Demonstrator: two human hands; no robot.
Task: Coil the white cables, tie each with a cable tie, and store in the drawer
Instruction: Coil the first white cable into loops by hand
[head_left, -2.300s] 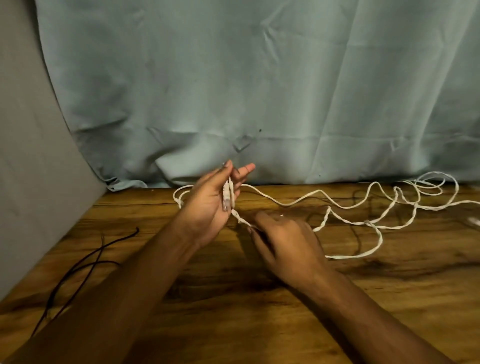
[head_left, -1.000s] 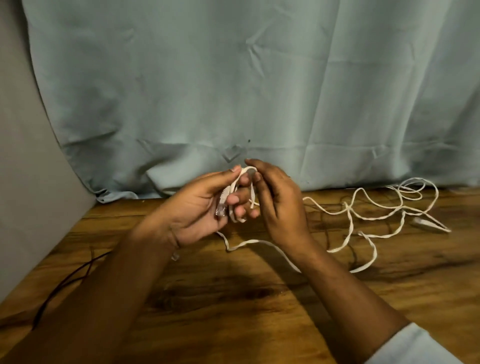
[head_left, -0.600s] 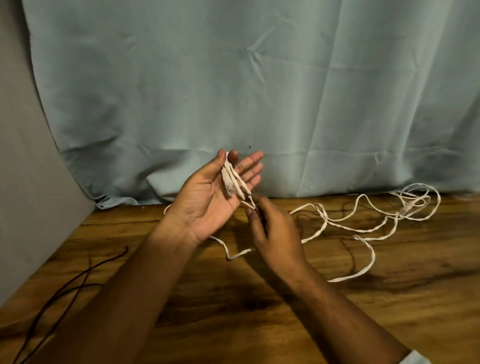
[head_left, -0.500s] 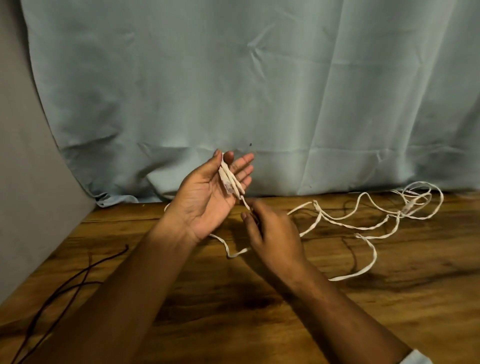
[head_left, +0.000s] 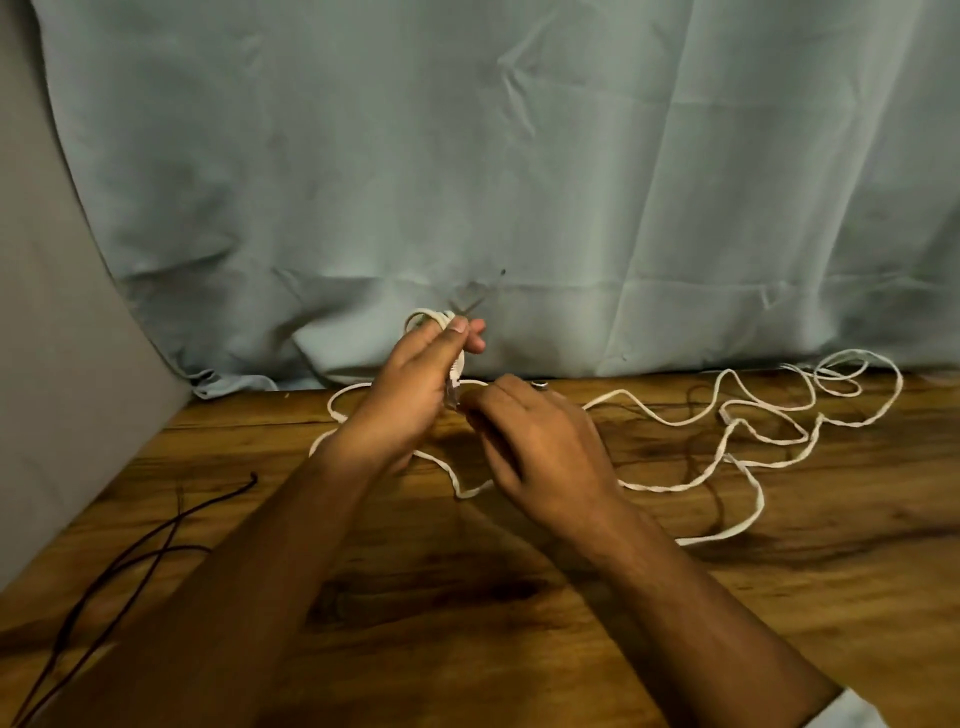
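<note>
A long flat white cable (head_left: 737, 426) lies in loose bends across the right half of the wooden table (head_left: 519, 623). My left hand (head_left: 410, 395) grips a few small loops of that cable between thumb and fingers, the plug end hanging down inside the palm. My right hand (head_left: 540, 447) is just right of it, back up, fingers curled on the cable strand near the plug. One loop of cable trails behind and under my left wrist. No cable tie or drawer is visible.
Thin black cables (head_left: 119, 561) lie on the table at the near left. A pale blue-green cloth (head_left: 519, 182) hangs behind the table's far edge. A grey panel (head_left: 47, 338) slopes along the left side.
My left hand has closed from an open palm onto the wound loops and dropped lower. My right hand has come up close to it. The loose cable has shifted slightly on the table.
</note>
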